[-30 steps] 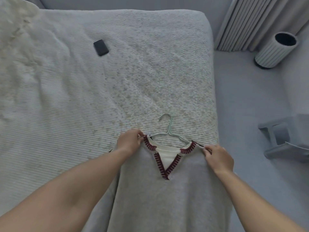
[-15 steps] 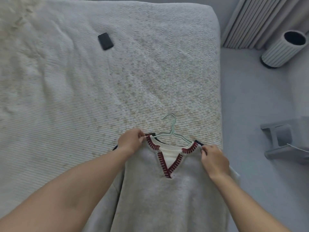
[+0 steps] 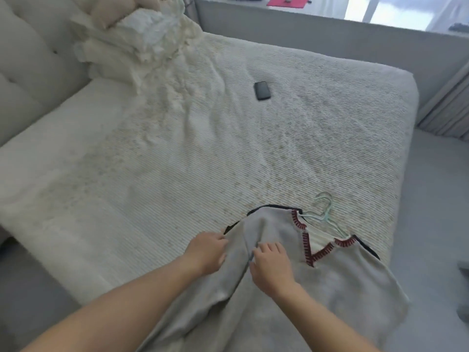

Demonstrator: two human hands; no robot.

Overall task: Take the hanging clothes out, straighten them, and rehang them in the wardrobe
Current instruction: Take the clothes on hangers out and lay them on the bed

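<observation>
While the soft grey knitted vest with red stitched neck (image 3: 335, 280) lies on the near right of the white ribbed bed (image 3: 177, 153), collar far, left hand (image 3: 206, 252) pinches its left edge; right hand (image 3: 270, 265) pinches a fold just beside, nearer the pale green wire hanger (image 3: 322, 214).

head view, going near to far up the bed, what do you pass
right hand → red-trimmed V neckline of the grey top → pale green hanger hook → black phone → crumpled white bedding by the headboard
</observation>
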